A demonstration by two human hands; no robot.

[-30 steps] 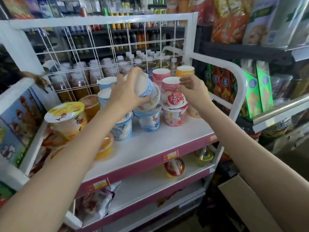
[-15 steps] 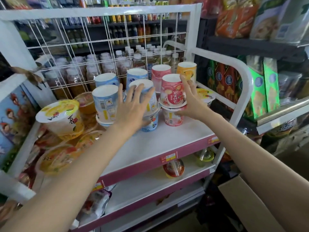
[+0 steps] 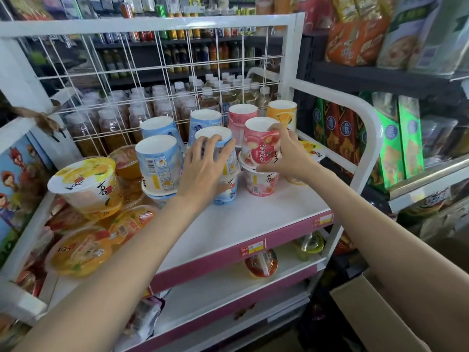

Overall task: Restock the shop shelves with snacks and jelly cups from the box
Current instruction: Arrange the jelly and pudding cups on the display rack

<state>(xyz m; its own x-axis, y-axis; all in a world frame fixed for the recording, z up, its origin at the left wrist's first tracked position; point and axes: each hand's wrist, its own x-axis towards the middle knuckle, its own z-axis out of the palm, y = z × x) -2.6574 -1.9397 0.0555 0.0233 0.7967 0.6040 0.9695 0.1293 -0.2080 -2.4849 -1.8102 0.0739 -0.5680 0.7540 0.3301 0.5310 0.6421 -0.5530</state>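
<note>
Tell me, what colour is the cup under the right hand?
Pink and white with red lettering: the cup that the right hand grips, seen in the head view.

Left hand: left hand (image 3: 203, 168) rests on the blue cup (image 3: 223, 148), fingers spread over its side.
Right hand: right hand (image 3: 286, 153) grips the pink cup (image 3: 258, 146), stacked upside down on another pink cup (image 3: 260, 182).
Shelf: white shelf (image 3: 253, 219) with a pink front edge.
Left side: yellow jelly tub (image 3: 86, 184) on a pile of jelly cups.
Lower right: cardboard box (image 3: 375, 316).
</note>
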